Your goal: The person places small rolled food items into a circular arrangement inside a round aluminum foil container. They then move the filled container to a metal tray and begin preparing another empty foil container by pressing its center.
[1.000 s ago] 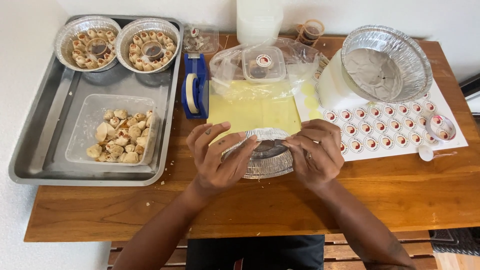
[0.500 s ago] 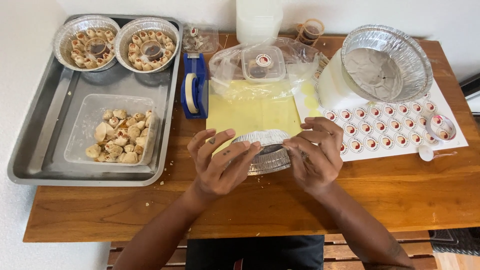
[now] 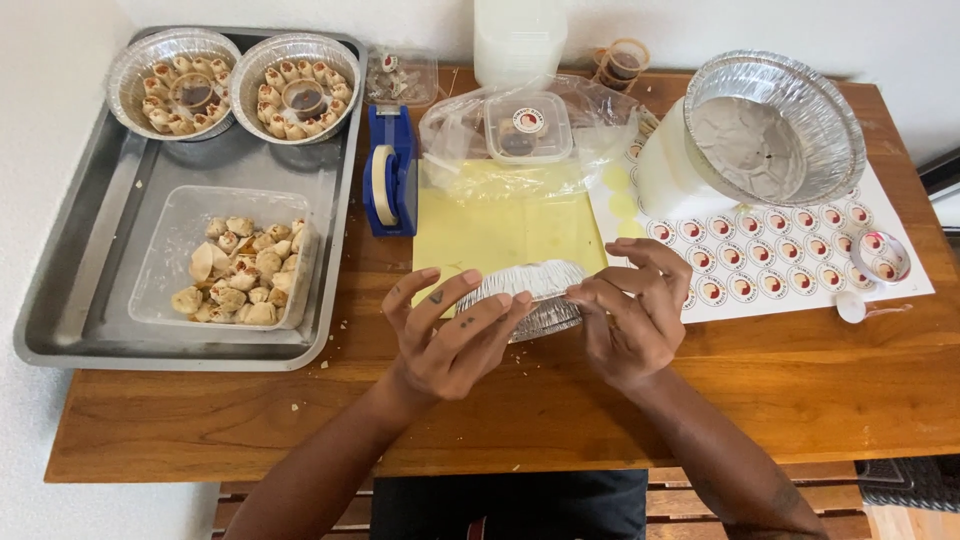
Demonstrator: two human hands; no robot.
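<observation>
Both hands gripping one foil dish (image 3: pixel 530 295), tilted on edge over the counter (image 3: pixel 560 400) front centre, just ahead of the yellow sheet (image 3: pixel 500 230). Left hand (image 3: pixel 450 335) is clamping its left rim, fingers curled across the outside, thumb hidden. Right hand (image 3: pixel 630 310) is pinching the right rim, fingers bent and close together, not spread. Whether the dish is empty I can't tell, hands are covering the inside.

Looks like the step is readying a dish for filling: two filled dishes (image 3: pixel 235 85) are sitting at the top of the steel tray (image 3: pixel 90 270), loose dumplings (image 3: pixel 245 275) waiting in the clear tub. Likely calls for setting the dish flat, base down, with one hand freed.

Tape dispenser (image 3: pixel 390 170), sticker sheet (image 3: pixel 790 270) and foil stack (image 3: pixel 770 130) are lying well apart, untouched
</observation>
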